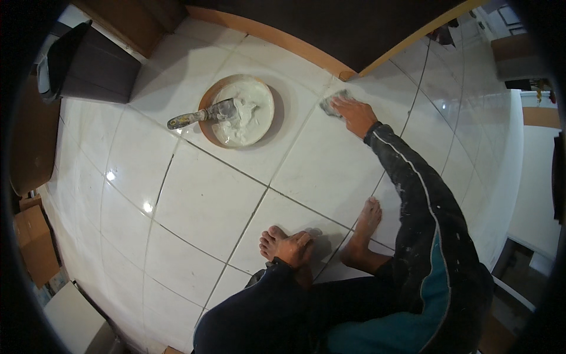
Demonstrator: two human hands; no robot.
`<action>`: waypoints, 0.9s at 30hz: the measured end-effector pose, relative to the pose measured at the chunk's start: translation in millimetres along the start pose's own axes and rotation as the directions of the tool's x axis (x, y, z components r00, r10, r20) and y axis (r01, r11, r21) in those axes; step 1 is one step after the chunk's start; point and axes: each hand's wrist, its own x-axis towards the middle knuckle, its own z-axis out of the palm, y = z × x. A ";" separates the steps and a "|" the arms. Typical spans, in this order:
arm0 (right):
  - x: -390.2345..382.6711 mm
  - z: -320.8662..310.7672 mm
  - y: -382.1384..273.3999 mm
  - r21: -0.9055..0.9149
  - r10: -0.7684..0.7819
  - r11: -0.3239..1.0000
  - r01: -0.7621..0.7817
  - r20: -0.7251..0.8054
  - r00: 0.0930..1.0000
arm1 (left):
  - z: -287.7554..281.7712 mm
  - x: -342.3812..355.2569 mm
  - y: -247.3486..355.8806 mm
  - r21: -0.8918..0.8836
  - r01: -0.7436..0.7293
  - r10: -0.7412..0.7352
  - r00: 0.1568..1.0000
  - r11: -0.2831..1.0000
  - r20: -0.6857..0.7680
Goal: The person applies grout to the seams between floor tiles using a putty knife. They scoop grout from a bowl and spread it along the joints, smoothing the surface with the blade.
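Note:
My right hand [352,115] presses a grey, smeared pad or cloth [329,105] against the white tile near the corner of a dark wooden piece, fingers together over it. To its left sits a round orange tub [206,97] of white paste [242,121], with a putty knife [188,120] lying across the rim, its blade in the paste. Low in the view, my left hand [293,251] rests with curled fingers beside my bare left foot [269,241]; whatever it may grip is hidden.
A grey bin [94,68] stands at the upper left, cardboard boxes [34,242] and a pale object [73,315] at the lower left. The dark furniture [324,26] with wooden edging spans the top. My right foot [365,230] is under my right arm; a white appliance or cabinet [530,177] lines the right.

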 end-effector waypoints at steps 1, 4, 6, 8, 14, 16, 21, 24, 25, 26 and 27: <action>-9.3 -6.9 8.0 0.028 -0.036 0.999 0.035 0.066 0.997 | -0.9 1.6 2.5 -0.006 0.003 -0.003 1.000 1.000 0.013; -17.9 -30.1 21.6 0.013 -0.094 0.995 0.094 0.251 0.963 | 39.5 1.1 -16.6 -0.037 0.007 -0.006 1.000 0.999 0.022; -2.1 -54.7 15.4 0.022 -0.081 0.997 0.077 0.313 0.946 | 52.3 0.5 -27.2 -0.053 0.027 -0.026 0.999 0.998 0.022; 7.7 -60.6 10.5 0.028 -0.058 0.998 0.051 0.379 0.924 | 49.2 -0.8 -27.2 -0.039 0.006 -0.005 1.000 0.999 0.016; 72.1 -45.0 6.9 0.099 -0.076 0.992 0.080 -0.042 0.996 | 17.7 1.8 -14.4 -0.071 -0.052 0.057 0.996 0.996 0.068; 87.1 -35.8 7.8 0.138 -0.036 0.989 0.044 -0.060 0.998 | 12.3 1.3 -10.9 -0.091 -0.087 0.088 0.996 0.992 0.011; 80.9 -41.2 10.4 0.029 -0.067 0.997 0.065 0.077 0.995 | 26.6 0.0 -20.7 -0.115 -0.065 0.068 0.998 0.991 0.016; 41.6 -45.2 13.9 0.006 -0.072 0.997 0.073 0.231 0.970 | 36.1 1.0 -24.9 -0.250 -0.150 0.160 0.987 0.956 0.021; 23.8 -46.7 18.6 0.031 -0.081 0.997 0.076 0.271 0.959 | 33.9 1.5 -22.0 -0.169 -0.123 0.129 0.991 0.978 0.027; 6.9 -49.5 19.4 0.025 -0.074 0.997 0.069 0.277 0.958 | 29.0 0.7 -17.8 -0.131 -0.111 0.116 0.993 0.985 0.032; -10.3 -52.1 18.7 0.013 -0.049 0.999 0.048 0.351 0.935 | 24.2 0.2 -13.7 -0.092 -0.097 0.101 0.994 0.991 0.036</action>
